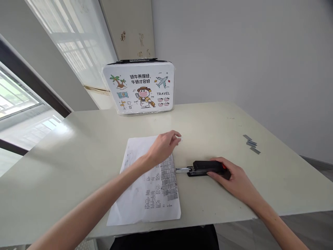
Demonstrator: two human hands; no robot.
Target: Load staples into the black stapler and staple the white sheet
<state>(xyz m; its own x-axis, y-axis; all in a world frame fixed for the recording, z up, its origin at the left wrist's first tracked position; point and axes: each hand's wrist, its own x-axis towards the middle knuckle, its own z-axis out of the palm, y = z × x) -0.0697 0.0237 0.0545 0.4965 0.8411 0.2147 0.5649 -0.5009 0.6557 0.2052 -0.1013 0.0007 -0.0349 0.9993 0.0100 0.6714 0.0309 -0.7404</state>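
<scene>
A black stapler (208, 167) lies on the table with its metal tray slid out to the left, and my right hand (229, 175) is wrapped round its rear end. White printed sheets (137, 194) lie to the left, their right edge covered with many rows of staples (168, 177). Over the top right corner of the paper is my left hand (166, 144), thumb and fingertips close together. Whatever they may pinch is too small to make out.
A white cartoon-printed case (140, 88) stands upright at the back of the pale table (78, 149). Several loose staple strips (251, 143) lie at the right. A grey wall rises behind, and a window is on the left.
</scene>
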